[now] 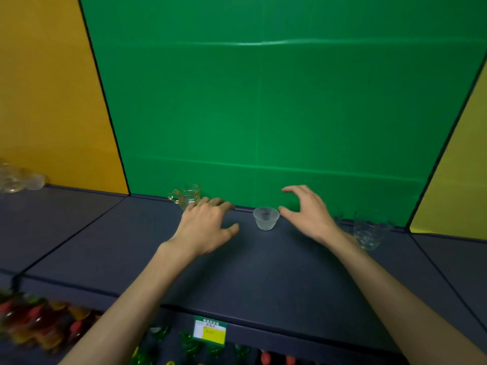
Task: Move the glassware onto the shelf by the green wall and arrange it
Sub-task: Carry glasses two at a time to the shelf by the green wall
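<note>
Arranging step in hand, by judgement: small ribbed frosted glass cup (266, 218) upright on dark blue shelf (263, 272), near its back edge against green wall (263, 101). Right hand (308, 214) spread wide, thumb and forefinger curved just beside cup, not touching, holding nothing. Left hand (208, 222) relaxed, palm down over shelf, empty, partly in front of amber-tinted handled glass mug (185, 196). Clear moulded glass tumbler (369, 233) behind right wrist. Cup between both hands, nearer right. Next move likely calls for closing right fingers round cup wall, or fetching further glassware.
</note>
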Motion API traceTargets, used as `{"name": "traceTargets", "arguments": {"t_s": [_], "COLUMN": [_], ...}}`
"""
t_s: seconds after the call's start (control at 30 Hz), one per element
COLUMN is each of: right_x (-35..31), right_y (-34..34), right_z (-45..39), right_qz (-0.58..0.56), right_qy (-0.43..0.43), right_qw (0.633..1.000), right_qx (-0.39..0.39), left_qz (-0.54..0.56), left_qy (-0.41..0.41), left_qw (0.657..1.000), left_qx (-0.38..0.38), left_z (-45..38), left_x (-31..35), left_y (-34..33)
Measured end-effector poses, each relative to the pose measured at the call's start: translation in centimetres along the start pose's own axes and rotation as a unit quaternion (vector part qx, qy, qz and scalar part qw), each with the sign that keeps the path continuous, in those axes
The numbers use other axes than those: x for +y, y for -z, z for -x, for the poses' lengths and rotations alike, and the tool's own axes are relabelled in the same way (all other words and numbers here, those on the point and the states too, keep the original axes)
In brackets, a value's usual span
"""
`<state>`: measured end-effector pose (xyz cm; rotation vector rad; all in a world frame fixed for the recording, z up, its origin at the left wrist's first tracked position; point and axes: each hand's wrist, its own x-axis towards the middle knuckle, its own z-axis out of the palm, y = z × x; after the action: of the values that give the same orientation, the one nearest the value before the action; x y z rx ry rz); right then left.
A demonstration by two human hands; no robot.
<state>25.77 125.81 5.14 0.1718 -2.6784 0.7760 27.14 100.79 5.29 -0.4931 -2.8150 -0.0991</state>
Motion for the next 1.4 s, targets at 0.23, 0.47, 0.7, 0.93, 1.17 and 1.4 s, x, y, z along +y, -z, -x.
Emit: {"name": "traceTargets", "arguments": {"t_s": [0.23, 0.47, 0.7, 0.93, 1.17, 1.4], "right_x": [-10.7, -22.1, -32.8, -42.8, -49.4, -55.5], "right_y": [-5.9, -14.1, -23.2, -30.4, -36.6, -41.6], "right_z": [-0.2, 0.0, 1.3, 1.1, -0.7, -6.8], "right_qz": [-0.014, -0.058, -0.032, -0.020, -0.028, -0.010], "right_qy": [0.111, 0.150, 0.190, 0.215, 0.223, 0.228], "right_qw": [0.992, 0.981, 0.971, 0.968, 0.963, 0.964], "right_qx": [-0.063, -0.105, -0.139, -0.130, -0.152, -0.136], "left_qz": [-0.014, -0.012, -0.003, -0.018, -0.021, -0.026], "left_qy": [0.042, 0.104, 0.155, 0.183, 0.217, 0.234], "left_qw": [0.999, 0.995, 0.987, 0.983, 0.976, 0.972], "left_qx": [0.021, -0.006, -0.036, -0.010, -0.014, -0.020], "left_z": [4.0, 10.9, 17.7, 23.1, 26.3, 25.9], "left_x": [-7.3, -18.7, -30.9, -41.7, -50.5, -60.7], "left_y": [2.3, 3.4, 4.2, 6.0, 5.7, 5.3]}}
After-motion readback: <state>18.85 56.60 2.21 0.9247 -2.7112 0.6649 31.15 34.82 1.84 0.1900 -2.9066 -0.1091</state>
